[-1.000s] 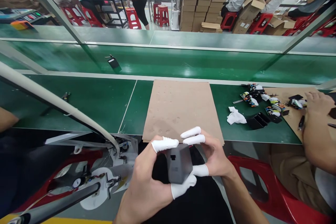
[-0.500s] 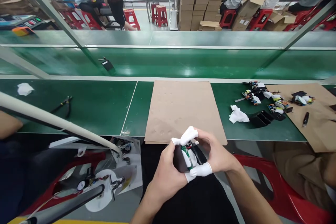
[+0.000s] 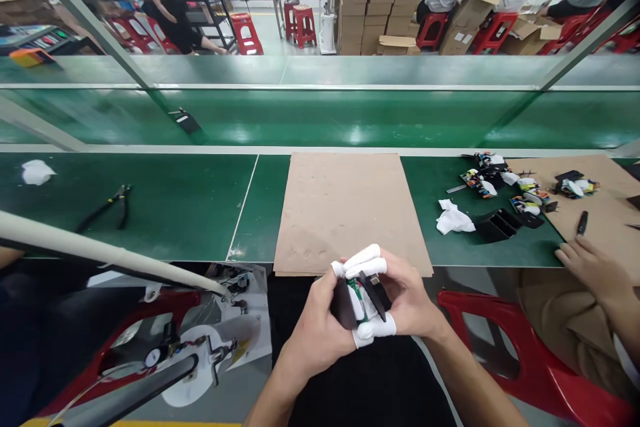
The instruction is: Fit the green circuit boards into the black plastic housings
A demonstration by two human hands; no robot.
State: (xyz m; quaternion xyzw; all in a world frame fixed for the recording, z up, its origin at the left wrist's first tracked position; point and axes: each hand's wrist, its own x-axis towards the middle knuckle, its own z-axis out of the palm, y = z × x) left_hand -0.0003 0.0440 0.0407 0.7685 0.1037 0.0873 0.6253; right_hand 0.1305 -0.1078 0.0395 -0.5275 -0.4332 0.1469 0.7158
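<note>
My left hand (image 3: 320,320) is closed around one side of a black plastic case (image 3: 343,307), low in front of the cardboard sheet (image 3: 345,207). White finger covers sit on several fingertips. Within the case a green circuit board (image 3: 354,285) shows beside a white piece (image 3: 367,303). My right hand (image 3: 410,297) grips a flat black panel (image 3: 375,293) on the case's right side. This panel leans outward from the board, and a small metal-tipped part stands at its upper end. Fingers of both hands meet above and below the case, hiding parts of it.
Right of the sheet lie a crumpled white tissue (image 3: 454,218), black housings (image 3: 497,225) and several circuit board assemblies (image 3: 483,180). A co-worker's hand (image 3: 593,267) rests near a black-handled tool (image 3: 582,223). Pliers (image 3: 107,207) lie left. A pale pole (image 3: 110,253) crosses the lower left.
The black panel in my right hand now leans differently, and my right fingers have shifted. A co-worker's hand has come in at the right. The black item on the far green surface appears further left.
</note>
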